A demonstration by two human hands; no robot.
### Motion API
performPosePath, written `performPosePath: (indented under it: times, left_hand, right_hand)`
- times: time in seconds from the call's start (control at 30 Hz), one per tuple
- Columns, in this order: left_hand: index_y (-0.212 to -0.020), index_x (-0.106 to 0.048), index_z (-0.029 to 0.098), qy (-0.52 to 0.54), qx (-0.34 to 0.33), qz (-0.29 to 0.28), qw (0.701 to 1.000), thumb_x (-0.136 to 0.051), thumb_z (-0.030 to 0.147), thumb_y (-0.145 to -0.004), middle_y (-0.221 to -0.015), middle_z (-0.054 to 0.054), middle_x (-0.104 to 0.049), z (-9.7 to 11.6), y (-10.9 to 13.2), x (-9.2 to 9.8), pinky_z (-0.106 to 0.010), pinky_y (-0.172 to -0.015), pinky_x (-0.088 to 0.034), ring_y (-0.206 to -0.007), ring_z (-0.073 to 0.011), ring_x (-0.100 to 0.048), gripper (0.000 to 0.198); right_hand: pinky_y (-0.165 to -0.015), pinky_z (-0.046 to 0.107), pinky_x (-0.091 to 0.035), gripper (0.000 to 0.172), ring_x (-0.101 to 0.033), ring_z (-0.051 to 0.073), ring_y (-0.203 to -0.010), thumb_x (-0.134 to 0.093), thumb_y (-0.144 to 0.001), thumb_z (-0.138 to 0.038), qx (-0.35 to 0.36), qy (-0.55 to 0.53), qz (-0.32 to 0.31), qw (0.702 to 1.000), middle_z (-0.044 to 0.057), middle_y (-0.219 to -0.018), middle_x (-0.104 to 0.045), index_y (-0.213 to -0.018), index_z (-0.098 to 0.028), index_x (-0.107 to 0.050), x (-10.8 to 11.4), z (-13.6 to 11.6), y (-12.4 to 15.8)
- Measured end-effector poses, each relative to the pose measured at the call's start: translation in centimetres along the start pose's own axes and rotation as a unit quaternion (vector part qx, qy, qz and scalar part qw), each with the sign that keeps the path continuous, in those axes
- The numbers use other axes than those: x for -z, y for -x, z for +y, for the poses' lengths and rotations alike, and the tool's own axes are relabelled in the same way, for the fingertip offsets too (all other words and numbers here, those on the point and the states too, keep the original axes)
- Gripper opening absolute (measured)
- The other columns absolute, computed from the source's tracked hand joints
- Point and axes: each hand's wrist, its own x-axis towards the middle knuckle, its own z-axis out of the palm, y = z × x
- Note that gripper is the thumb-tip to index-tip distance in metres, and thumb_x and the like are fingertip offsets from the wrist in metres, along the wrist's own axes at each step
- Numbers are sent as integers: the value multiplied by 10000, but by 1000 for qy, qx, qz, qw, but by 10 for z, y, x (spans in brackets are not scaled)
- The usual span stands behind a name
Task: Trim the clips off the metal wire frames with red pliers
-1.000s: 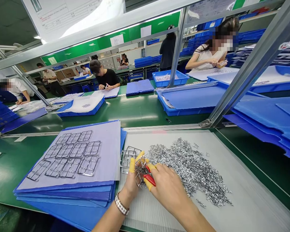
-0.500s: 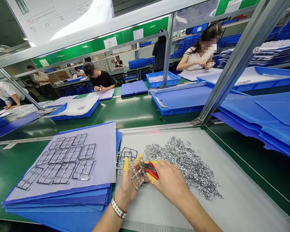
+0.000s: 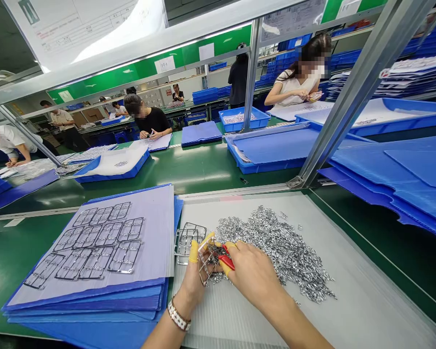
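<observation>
Between the fingers of my left hand (image 3: 192, 276) is a small silvery metal frame (image 3: 205, 264) with thin crossbars, held tilted. Yellow finger covers show on both hands. My right hand (image 3: 256, 271) is closed around red-handled cutting pliers (image 3: 226, 259); their jaws sit close against the frame and are too small to make out. Just beyond my hands lies a heap of small shiny metal pieces (image 3: 276, 252) on a translucent sheet (image 3: 240, 320). More metal frames (image 3: 189, 237) lie on that sheet behind my left hand.
At left, several similar frames (image 3: 98, 232) are laid on white paper (image 3: 152, 228) atop a stack of blue sheets (image 3: 131, 310). A metal post (image 3: 359, 97) rises at right beside blue sheets (image 3: 403, 169). Blue trays (image 3: 272, 150) and co-workers (image 3: 152, 118) are across the green bench.
The metal frame has turned slightly in my left hand and now shows more edge-on. My right hand with the pliers has shifted slightly left.
</observation>
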Motion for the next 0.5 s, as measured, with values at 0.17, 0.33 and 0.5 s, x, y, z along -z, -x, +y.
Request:
performPosePath:
  times: [0.17,0.33,0.5]
  left_hand:
    - [-1212,-607,161,63,37,0,997,-373,629,-868,-1140,-139,-646,5,-3,5,-359,-778,-514,-1030,-267,-593,626]
    - [-1193,-601,141,129,38,2,991,-383,635,-858,-1139,-167,-630,14,-10,11,-410,-713,-527,-998,-303,-603,636]
    - [-1183,-606,138,133,31,-10,991,-357,636,-866,-1164,-173,-617,15,-10,7,-397,-716,-525,-1004,-299,-602,640]
  right_hand:
    - [-722,352,-412,159,-615,247,-847,-562,-833,-275,-2,0,-2,1000,81,-895,-670,-955,-198,-629,3,0,6]
    - [-754,363,-394,200,-597,255,-907,-570,-824,-305,-11,-26,-10,1000,75,-943,-670,-990,-206,-621,-4,6,12]
    - [-746,366,-376,160,-588,259,-901,-550,-826,-311,-15,-23,-2,1000,78,-927,-666,-925,-204,-616,-9,3,10]
